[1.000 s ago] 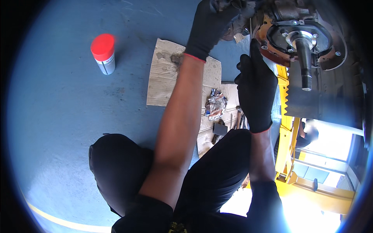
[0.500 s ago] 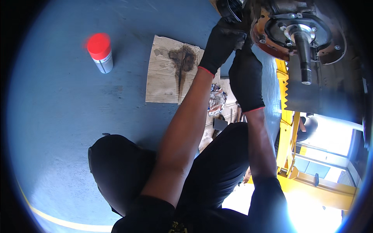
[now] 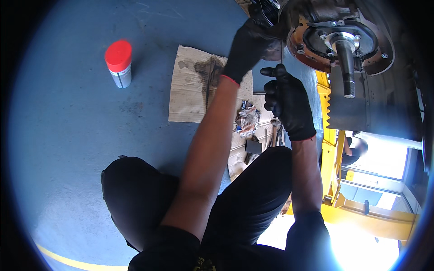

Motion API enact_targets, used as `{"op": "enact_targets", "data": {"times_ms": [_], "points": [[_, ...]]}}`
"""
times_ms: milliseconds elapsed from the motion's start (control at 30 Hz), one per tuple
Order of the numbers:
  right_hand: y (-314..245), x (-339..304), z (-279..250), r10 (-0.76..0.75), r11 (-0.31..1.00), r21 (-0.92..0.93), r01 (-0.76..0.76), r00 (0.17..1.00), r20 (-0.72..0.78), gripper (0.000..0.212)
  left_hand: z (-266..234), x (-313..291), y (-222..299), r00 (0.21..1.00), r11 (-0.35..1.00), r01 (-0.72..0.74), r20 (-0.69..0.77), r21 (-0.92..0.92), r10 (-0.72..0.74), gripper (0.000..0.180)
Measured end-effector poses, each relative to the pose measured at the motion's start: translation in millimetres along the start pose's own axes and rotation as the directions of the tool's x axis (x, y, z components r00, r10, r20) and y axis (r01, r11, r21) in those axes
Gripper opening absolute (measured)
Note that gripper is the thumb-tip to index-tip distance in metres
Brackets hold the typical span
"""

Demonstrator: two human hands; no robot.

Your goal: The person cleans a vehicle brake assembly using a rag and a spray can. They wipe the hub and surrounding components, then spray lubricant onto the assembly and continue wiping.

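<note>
- Brake assembly point(image 3: 298, 38): upper right of the frame, its rounded, rust-toned rim around a dark bolted plate; a bare metal spindle point(image 3: 346, 67) sticks out from the middle and points down the frame.
- Red-capped can point(image 3: 119, 65): upper left, upright on the blue floor point(image 3: 90, 135), well apart from the hands.
- Yellow line point(image 3: 77, 260): lower left, curving along the floor near the rim of the view.
- Cardboard sheet point(image 3: 183, 99): centre, flat on the floor, with a dark stain point(image 3: 203, 74) partly behind the left forearm.
- Left hand point(image 3: 246, 49): upper centre, in a black glove with a red cuff edge, reaching to dark parts at the left of the assembly; its fingertips are hidden, so I cannot tell what they grip.
- Crumpled wad point(image 3: 247, 121): just right of centre, lying on more cardboard, with a dark block point(image 3: 253, 147) below it.
- Right hand point(image 3: 291, 101): right of centre, gloved alike, fingers curled round a slim metal rod point(image 3: 282, 53) that rises toward the assembly's left side; the thumb and index finger are not fully closed.
- Yellow frame point(image 3: 332, 135): right, running down below the assembly.
- Another person point(image 3: 355, 153): farther right, in the background, blurred, before a bright opening.
</note>
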State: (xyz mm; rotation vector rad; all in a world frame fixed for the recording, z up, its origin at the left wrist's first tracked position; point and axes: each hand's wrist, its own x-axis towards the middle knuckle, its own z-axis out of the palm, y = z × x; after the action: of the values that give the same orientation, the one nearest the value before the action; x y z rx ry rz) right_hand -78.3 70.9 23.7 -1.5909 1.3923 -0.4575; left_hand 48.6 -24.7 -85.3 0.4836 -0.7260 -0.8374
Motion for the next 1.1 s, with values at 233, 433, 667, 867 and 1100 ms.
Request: {"op": "enact_targets", "data": {"times_ms": [233,433,667,867,1100], "points": [[-65,-3,38,-0.191,0.978,0.072,0.197,0.977,-0.093,0.048,-47,48,-46,0.974,0.932,-0.133,0.131,-0.338,0.187,0.022],[-27,6,17,0.087,0.944,0.323,-0.067,0.995,-0.045,0.049,-73,16,18,0.908,0.942,0.322,0.316,-0.100,-0.277,0.012],[-28,9,7,0.131,0.865,0.478,-0.149,0.989,0.072,0.040,-29,-7,-6,0.937,0.968,0.244,0.244,0.059,-0.251,0.023],[-33,4,15,0.159,0.941,0.302,-0.150,0.987,-0.004,0.038,-19,-18,10,0.893,0.911,0.398,0.274,-0.111,-0.357,0.031],[-33,7,12,0.032,0.937,0.343,-0.059,0.996,0.084,0.041,-14,-12,26,0.929,0.945,0.315,0.233,-0.087,-0.288,0.044]]}}
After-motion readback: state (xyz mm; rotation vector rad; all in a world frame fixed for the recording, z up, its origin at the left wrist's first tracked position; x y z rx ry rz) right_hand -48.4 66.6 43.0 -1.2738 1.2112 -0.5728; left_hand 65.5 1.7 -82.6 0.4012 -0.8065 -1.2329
